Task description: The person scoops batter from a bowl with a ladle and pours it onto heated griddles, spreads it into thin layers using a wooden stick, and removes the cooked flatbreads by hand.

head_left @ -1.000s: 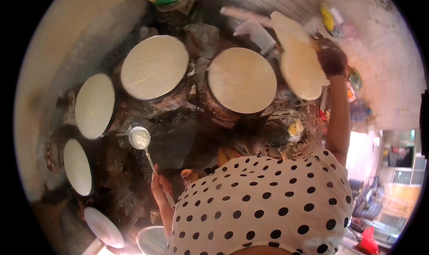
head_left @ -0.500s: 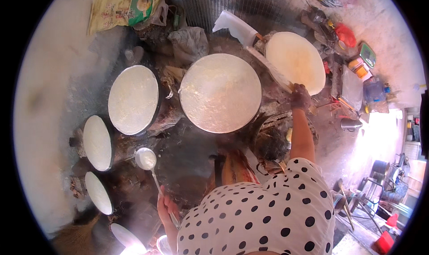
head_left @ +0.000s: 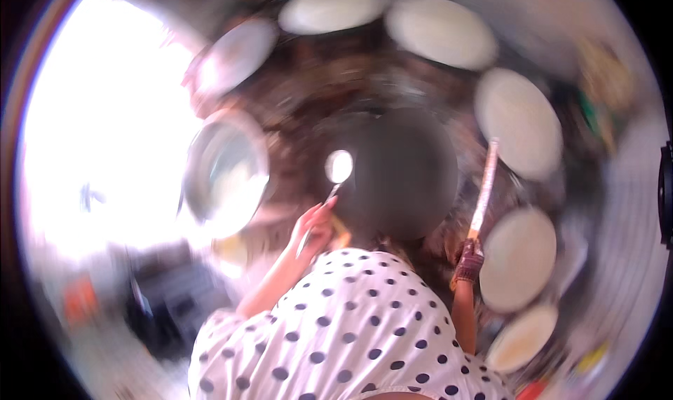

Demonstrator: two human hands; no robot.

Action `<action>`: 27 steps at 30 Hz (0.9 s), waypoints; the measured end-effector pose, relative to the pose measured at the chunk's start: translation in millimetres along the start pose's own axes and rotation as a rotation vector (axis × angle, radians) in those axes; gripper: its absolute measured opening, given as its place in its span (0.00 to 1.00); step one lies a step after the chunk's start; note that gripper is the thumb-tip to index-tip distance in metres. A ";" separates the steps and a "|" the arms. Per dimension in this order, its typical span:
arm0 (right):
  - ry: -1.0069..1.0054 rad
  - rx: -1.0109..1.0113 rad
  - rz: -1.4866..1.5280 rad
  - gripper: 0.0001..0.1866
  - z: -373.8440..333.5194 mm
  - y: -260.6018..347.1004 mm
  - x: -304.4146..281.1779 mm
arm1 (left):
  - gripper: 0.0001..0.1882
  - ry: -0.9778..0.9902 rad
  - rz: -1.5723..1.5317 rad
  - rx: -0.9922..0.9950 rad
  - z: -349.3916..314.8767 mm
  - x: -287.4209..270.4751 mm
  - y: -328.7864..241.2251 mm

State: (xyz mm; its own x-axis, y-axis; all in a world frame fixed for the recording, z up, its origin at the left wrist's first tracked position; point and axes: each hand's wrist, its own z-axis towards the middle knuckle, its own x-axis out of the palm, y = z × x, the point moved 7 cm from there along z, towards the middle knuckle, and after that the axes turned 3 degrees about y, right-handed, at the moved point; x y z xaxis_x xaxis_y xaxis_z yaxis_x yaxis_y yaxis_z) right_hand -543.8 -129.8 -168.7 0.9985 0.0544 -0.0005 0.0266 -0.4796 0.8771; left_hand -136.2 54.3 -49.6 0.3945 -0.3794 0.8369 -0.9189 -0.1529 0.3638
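My left hand is closed round the handle of a ladle, whose bowl looks bright white. A dark round griddle plate lies in front of me, with the ladle's bowl over its left edge. On the right, my gloved right hand grips a long flat wooden spatula coated in white. Its far tip overlaps a griddle covered with pale batter. Beside that hand is another round griddle with a pale layer. Motion blurs the surfaces.
A large pot with whitish liquid stands at the left. More pale-covered griddles curve round the far side. A browner round sheet lies at the lower right. Glare washes out the far left.
The view has swung left, bringing the pot and dark griddle into sight. Both hands keep hold of their tools. The spatula now points away from me, off the browner round sheet.
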 end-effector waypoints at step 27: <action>1.398 0.259 -1.467 0.28 -209.1 -121.7 723.4 | 0.14 -1.096 1.698 0.335 -293.5 -149.3 -541.4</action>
State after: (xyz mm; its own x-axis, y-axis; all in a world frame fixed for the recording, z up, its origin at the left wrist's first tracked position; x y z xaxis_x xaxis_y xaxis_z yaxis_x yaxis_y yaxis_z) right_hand 165.4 151.1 -175.4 -0.4793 0.8726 -0.0938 0.7423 0.4600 0.4872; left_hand 305.3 461.6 -251.4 -0.7319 -0.5473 -0.4059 -0.2968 0.7923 -0.5330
